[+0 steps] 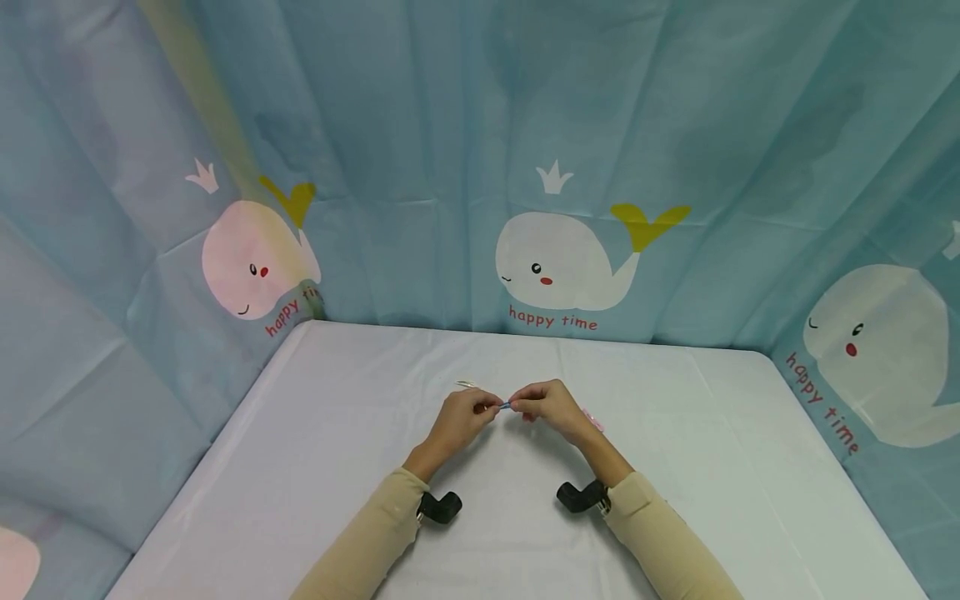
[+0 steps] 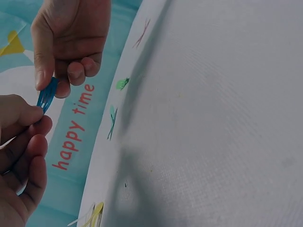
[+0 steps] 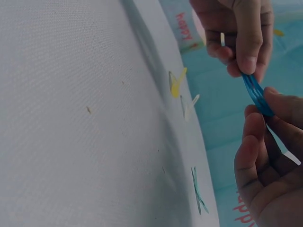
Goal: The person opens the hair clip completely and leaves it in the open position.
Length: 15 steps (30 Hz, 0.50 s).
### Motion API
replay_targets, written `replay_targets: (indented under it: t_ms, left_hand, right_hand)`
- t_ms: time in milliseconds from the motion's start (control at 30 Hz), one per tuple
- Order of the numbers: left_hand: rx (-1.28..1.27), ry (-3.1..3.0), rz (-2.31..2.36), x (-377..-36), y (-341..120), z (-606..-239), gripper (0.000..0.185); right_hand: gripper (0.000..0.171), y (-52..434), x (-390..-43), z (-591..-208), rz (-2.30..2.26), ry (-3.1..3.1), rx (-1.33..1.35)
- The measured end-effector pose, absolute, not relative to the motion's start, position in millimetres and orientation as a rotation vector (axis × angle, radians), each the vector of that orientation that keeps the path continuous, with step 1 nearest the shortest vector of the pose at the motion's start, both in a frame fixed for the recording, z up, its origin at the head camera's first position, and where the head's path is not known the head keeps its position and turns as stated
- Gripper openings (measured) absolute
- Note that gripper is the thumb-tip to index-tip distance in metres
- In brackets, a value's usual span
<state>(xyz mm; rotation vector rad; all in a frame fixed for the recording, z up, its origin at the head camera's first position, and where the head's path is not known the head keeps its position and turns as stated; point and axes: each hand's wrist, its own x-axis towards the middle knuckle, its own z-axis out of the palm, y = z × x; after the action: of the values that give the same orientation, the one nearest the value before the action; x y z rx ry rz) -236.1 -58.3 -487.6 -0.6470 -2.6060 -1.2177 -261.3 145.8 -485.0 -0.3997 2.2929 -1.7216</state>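
Observation:
A small blue snap hair clip [image 1: 506, 406] is held between both hands above the white table. My left hand [image 1: 459, 418] pinches one end between thumb and forefinger, its other fingers curled loosely below. At the opposite end, the thumb and fingers of my right hand [image 1: 552, 408] grip the clip. Up close in the left wrist view, the blue clip [image 2: 46, 96] shows slots along its length. The right wrist view shows the same clip [image 3: 256, 94] slanting between the two sets of fingertips, which cover its ends.
More hair clips lie on the table: a yellow one [image 3: 177, 83], a white one [image 3: 189, 108], a teal one [image 3: 198, 190], a green one [image 2: 122, 84] and a pink one [image 1: 592, 418]. A blue curtain with whale prints [image 1: 566, 262] surrounds the table [image 1: 375, 358].

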Motion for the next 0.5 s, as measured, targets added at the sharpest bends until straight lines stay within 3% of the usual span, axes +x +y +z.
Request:
replay_targets:
  t_ms: [500]
  left_hand:
    - [-0.427, -2.643, -1.771, -239.5, -61.7, -486.7, 0.013]
  right_hand:
    - [0.02, 144.4, -258.5, -484.2, -1.763, 2.232, -0.359]
